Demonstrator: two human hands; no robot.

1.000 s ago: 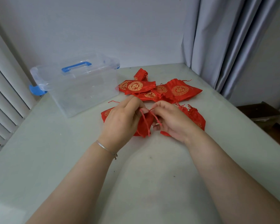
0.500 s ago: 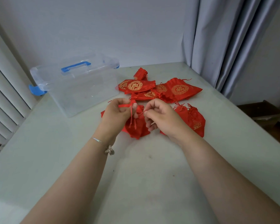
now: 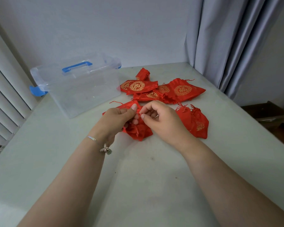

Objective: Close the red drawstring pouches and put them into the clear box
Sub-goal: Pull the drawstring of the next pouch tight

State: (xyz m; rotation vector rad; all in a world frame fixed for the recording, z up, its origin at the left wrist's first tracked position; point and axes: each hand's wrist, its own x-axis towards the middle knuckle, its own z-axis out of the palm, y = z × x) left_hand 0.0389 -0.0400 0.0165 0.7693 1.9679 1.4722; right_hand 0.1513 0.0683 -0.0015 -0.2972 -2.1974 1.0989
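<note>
A red drawstring pouch (image 3: 138, 131) hangs between my hands just above the table. My left hand (image 3: 117, 117) grips its gathered top, and my right hand (image 3: 161, 119) pinches its red cord right beside the left thumb. Another red pouch (image 3: 129, 104) lies flat behind my left hand, partly hidden. Two tied pouches (image 3: 196, 122) lie to the right of my right hand. Several flat red pouches with gold emblems (image 3: 164, 90) are heaped farther back. The clear box (image 3: 82, 89) with a blue handle stands at the back left; no pouch shows inside it.
The pale green table (image 3: 138, 177) reaches a white wall at the back. Grey curtains (image 3: 228, 43) hang at the right, white slats (image 3: 5, 95) at the left. A dark cardboard box (image 3: 266, 112) sits on the floor beyond the table's right edge.
My hands have drawn together at the pouch's mouth; the cords that were pulled out between them are now short and the mouth is gathered.
</note>
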